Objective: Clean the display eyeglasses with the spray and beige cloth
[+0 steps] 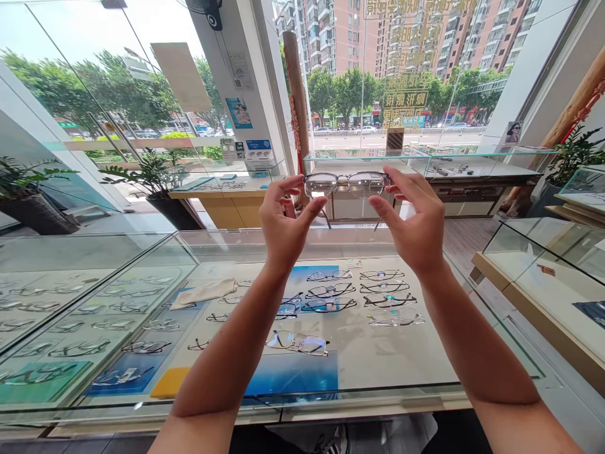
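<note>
Left hand (283, 221) and right hand (416, 221) are raised side by side above the glass worktop (425, 372). Each pinches one end of the spectacles (345, 184) between thumb and fingertips. The spectacles hang level in the air between the two hands, with the lenses turned toward the window and the temples pointing down and back. Beyond the worktop, to the left, a potted plant (161, 183) stands on the floor. A beige cloth (203, 293) lies at the worktop's left side. Beside it are rows of frames (359, 290), and one pair (297, 342) sits apart, nearer the front edge.
</note>
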### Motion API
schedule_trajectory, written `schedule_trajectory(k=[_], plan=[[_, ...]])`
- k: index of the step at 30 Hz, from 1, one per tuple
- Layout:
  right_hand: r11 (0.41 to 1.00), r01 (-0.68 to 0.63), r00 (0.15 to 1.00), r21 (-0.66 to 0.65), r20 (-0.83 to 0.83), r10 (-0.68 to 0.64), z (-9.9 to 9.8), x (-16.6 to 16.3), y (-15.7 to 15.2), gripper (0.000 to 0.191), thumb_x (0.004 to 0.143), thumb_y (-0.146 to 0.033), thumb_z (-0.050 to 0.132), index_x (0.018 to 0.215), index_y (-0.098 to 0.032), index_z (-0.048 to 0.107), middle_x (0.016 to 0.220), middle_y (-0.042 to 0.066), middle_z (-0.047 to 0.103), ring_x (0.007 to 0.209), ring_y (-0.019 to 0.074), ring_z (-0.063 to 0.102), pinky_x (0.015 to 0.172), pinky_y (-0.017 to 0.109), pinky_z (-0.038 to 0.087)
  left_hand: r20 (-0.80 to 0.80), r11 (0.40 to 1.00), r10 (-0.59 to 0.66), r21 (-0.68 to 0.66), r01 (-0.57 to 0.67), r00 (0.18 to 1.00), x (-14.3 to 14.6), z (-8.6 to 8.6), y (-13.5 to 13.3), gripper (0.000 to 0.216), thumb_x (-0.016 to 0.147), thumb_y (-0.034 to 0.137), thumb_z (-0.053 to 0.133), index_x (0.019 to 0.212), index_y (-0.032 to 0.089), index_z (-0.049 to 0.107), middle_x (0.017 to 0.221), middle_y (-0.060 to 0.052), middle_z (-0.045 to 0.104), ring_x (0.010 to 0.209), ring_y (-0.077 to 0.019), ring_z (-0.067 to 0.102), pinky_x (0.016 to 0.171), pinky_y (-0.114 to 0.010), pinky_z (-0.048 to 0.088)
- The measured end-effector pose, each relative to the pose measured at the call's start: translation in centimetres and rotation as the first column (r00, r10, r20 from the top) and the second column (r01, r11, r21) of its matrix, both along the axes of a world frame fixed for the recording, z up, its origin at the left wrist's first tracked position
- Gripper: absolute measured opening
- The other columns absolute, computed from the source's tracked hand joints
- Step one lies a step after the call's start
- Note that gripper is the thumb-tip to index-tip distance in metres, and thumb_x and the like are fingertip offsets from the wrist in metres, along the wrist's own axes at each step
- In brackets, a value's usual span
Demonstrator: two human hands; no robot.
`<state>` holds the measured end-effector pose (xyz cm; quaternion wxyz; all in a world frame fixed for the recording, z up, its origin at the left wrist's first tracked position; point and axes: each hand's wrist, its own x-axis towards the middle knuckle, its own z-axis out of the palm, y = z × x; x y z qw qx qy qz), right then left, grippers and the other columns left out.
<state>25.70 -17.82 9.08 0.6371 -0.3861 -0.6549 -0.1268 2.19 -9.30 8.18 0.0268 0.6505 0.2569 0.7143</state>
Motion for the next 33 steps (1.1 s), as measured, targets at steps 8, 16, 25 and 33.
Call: schedule_trajectory(k=[8,16,25,33], plan=[[0.990,-0.084,0.996,-0.113,-0.032,0.081,-0.1,0.3,0.3,0.049,0.105,-0.048,0.074,0.149,-0.027,0.074,0.131,0.012,0.080,0.118,0.0302,0.078,0.093,0.049,0.070,-0.014,0.993,0.102,0.060,-0.100,0.995,0.3,0.4,-1.5,0.055,0.082,0.062,0.097,0.119,0.026,0.078,0.113,-0.007,0.078,0.100,-0.0228,0.073,0.081,-0.037,0.058],[0.972,-0.136,0.990,-0.194,-0.059,0.127,-0.2,0.4,0.5,0.050,0.106,-0.049,0.068,0.153,-0.031,0.071,0.142,0.011,0.078,0.128,0.0323,0.075,0.098,0.052,0.070,-0.025,0.966,0.172,0.203,-0.163,0.985,0.4,0.8,-2.3,0.055,0.082,0.059,0.099,0.119,0.026,0.075,0.111,-0.005,0.074,0.100,-0.0236,0.070,0.091,-0.041,0.059],[0.973,-0.120,0.992,-0.197,-0.054,0.112,-0.1,0.5,0.5,0.058,0.099,-0.051,0.075,0.154,-0.031,0.070,0.144,0.011,0.079,0.131,0.0335,0.076,0.100,0.054,0.071,-0.027,0.953,0.183,0.251,-0.170,0.983,0.4,0.8,-2.5,0.054,0.083,0.054,0.099,0.123,0.027,0.075,0.115,-0.005,0.073,0.103,-0.0241,0.069,0.092,-0.041,0.059],[0.997,-0.051,0.999,-0.066,-0.013,0.050,-0.3,0.5,0.7,0.055,0.101,-0.051,0.079,0.152,-0.033,0.069,0.140,0.010,0.078,0.122,0.0325,0.078,0.097,0.053,0.071,-0.060,0.970,0.179,0.178,-0.166,0.982,0.0,0.9,-1.9,0.058,0.082,0.059,0.099,0.124,0.028,0.075,0.116,-0.005,0.077,0.105,-0.0255,0.072,0.098,-0.044,0.060]])
